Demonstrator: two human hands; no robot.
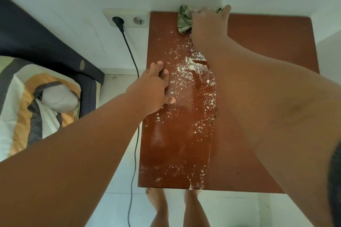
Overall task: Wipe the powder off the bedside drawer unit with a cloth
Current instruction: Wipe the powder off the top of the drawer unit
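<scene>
Fingers [199, 12] of my right hand [208, 24] press the crumpled green cloth [183, 19] flat at the far edge; left fingers [162, 73] spread on the reddish-brown wooden tabletop [267, 42]. White powder [191, 68] still covers the left strip, so most wiping remains.

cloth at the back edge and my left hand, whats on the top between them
In the head view, scattered white powder covers the brown top between the cloth and the left hand; nothing else.

drawer unit [267, 42]: your reddish-brown glossy top, seen from above, back edge at the white wall | powder [191, 66]: white specks scattered down the middle strip, thickest near centre, some at the front edge | cloth [183, 19]: crumpled greenish patterned rag at the back edge, touching the wall
</scene>
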